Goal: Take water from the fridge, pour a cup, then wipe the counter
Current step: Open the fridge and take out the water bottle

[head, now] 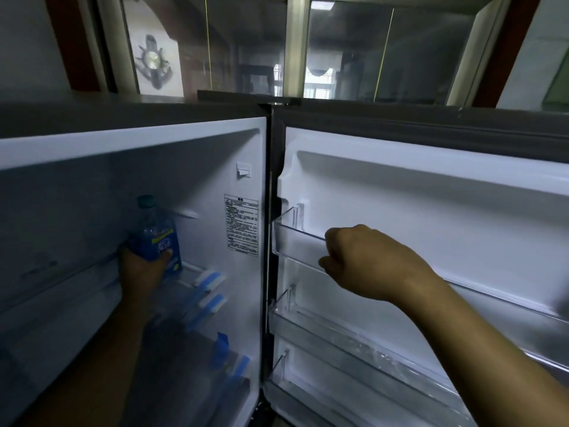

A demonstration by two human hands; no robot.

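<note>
Deep in the dim left side of the open fridge (240, 149), a water bottle (155, 234) stands tilted slightly, its dark green cap at the top, the clear body narrowing toward the neck, and a bright blue label with pale lettering wrapped round the lower half. It sits at the level of the upper shelf (77, 291), though whether its base touches the shelf cannot be told, since the left hand (140, 272) covers it. That hand reaches in from the lower left, forearm rising steeply, and its fingers (166, 254) are wrapped round the bottle's lower part, the thumb pressed on the label. Below and to the right, blue and white clips (209, 280) line the edge of the shelves. A printed notice (242, 224) is stuck on the inner right wall. Further right, the open door (431, 192) shows clear plastic door bins (295, 248) stacked one above another. The right hand (366, 263) stretches in from the lower right, knuckles up, its fingers curled over the rim of the top bin and closed upon it.
</note>
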